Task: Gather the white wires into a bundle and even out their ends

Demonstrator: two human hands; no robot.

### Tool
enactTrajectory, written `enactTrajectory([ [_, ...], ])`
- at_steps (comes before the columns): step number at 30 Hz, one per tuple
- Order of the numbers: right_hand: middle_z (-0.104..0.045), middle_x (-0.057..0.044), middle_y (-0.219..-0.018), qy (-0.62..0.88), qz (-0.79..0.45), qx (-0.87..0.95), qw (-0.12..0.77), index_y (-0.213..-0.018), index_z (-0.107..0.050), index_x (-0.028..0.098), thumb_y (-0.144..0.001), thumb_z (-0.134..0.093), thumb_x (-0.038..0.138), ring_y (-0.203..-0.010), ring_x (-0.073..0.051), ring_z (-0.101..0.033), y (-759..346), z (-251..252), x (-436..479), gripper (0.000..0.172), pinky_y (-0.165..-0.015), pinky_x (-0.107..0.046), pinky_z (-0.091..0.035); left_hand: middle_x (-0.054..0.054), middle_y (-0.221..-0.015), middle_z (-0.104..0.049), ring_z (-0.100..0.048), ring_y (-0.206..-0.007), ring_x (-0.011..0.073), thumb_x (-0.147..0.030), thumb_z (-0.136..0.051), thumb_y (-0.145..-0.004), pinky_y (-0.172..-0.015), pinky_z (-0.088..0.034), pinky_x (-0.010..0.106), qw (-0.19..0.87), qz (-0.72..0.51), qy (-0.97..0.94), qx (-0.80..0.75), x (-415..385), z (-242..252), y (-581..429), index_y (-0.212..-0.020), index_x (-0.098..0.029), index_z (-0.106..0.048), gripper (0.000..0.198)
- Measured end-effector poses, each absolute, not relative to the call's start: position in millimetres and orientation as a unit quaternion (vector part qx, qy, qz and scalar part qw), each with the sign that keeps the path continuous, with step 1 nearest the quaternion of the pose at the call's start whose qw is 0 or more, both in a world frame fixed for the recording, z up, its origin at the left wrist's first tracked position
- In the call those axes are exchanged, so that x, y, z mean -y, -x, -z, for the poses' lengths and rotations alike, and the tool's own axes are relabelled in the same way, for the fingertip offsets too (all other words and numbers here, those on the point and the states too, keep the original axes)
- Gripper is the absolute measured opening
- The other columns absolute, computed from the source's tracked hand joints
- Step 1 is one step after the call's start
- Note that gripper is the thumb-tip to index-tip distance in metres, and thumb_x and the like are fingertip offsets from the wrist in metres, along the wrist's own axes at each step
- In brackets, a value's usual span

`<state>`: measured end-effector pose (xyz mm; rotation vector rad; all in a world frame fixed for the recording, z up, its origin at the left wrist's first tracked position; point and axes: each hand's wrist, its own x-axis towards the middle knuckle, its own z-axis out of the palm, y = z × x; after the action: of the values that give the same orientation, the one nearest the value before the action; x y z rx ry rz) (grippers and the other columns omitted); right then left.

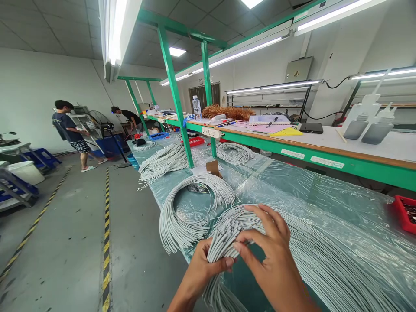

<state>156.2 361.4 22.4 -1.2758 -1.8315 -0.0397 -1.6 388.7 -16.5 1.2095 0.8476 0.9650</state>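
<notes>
A thick bundle of light grey cables (224, 242) stands with its cut ends fanned upward. Wrapped round this bundle just below the ends is my left hand (203, 268), its thumb across the front. My right hand (271, 255) is at the bundle's right side, thumb and forefinger pinched at the edge cables while the other fingers stretch out above. From the bundle, the lower cables hang down and out of view. A long coil of the same grey cables (325, 247) spreads on the plastic-covered table behind my right hand.
More cable coils lie ahead, one coil (175, 216) close by and another coil (235, 152) under the shelf. Green posts (175, 95) rise from the table. A red bin (406, 212) stands at right; bottles (378, 125) and a phone (311, 128) are on the shelf. Two people are at far left.
</notes>
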Motion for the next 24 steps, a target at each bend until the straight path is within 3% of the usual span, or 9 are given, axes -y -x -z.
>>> enactTrajectory([
  [3,-0.046,-0.004,-0.125,0.515,-0.009,0.723,0.46,-0.071,-0.057,0.025,-0.083,-0.051,0.032,-0.122,-0.033,-0.03,-162.4,-29.7,-362.9,0.015,-0.09,-0.059,-0.031,-0.001,-0.049,-0.057,-0.051,-0.051,0.0118,-0.028,-0.074,-0.058,-0.054,-0.042,0.022,0.632,-0.42,-0.529,-0.379,-388.0,17.2,2.5,-0.059,-0.013,-0.065,0.017],
  [8,-0.051,-0.008,-0.118,0.499,-0.085,0.703,0.499,-0.085,-0.052,0.024,-0.081,-0.053,0.033,-0.11,-0.026,-0.047,-161.6,-20.6,-363.4,0.01,-0.081,-0.04,-0.045,-0.002,-0.05,-0.057,-0.049,-0.048,0.0102,-0.027,-0.074,-0.057,-0.052,-0.041,0.021,0.637,-0.435,-0.51,-0.381,-386.6,16.1,2.4,-0.06,-0.013,-0.065,0.017],
  [13,-0.053,-0.008,-0.112,0.516,0.087,0.684,0.508,-0.073,-0.055,0.023,-0.077,-0.06,0.029,-0.106,-0.029,-0.046,-156.5,-3.5,-362.7,0.008,-0.087,-0.05,-0.036,-0.003,-0.049,-0.057,-0.049,-0.049,0.0102,-0.026,-0.073,-0.06,-0.053,-0.041,0.021,0.633,-0.437,-0.512,-0.382,-386.4,15.6,2.1,-0.063,-0.014,-0.066,0.014],
  [16,-0.054,-0.008,-0.113,0.535,0.118,0.663,0.51,-0.075,-0.059,0.023,-0.075,-0.062,0.032,-0.106,-0.03,-0.046,-153.1,-1.2,-361.4,0.009,-0.088,-0.05,-0.034,-0.002,-0.051,-0.058,-0.049,-0.05,0.0102,-0.027,-0.072,-0.061,-0.053,-0.041,0.021,0.627,-0.434,-0.523,-0.38,-385.8,16.6,1.3,-0.065,-0.014,-0.065,0.014],
  [21,-0.053,-0.007,-0.114,0.563,-0.103,0.623,0.533,-0.068,-0.057,0.023,-0.08,-0.055,0.036,-0.105,-0.027,-0.049,-150.6,-7.1,-357.2,0.018,-0.075,-0.038,-0.046,-0.002,-0.053,-0.057,-0.05,-0.05,0.0105,-0.027,-0.074,-0.06,-0.053,-0.041,0.021,0.626,-0.432,-0.526,-0.381,-385.1,17.7,1.7,-0.065,-0.014,-0.065,0.016],
  [24,-0.055,-0.006,-0.112,0.553,-0.186,0.6,0.548,-0.069,-0.056,0.023,-0.08,-0.054,0.038,-0.105,-0.026,-0.051,-152.5,-11.5,-357.8,0.019,-0.077,-0.036,-0.047,-0.002,-0.056,-0.06,-0.051,-0.051,0.0105,-0.026,-0.074,-0.059,-0.054,-0.042,0.022,0.63,-0.431,-0.52,-0.385,-385.4,18.6,2.9,-0.066,-0.015,-0.064,0.017],
])
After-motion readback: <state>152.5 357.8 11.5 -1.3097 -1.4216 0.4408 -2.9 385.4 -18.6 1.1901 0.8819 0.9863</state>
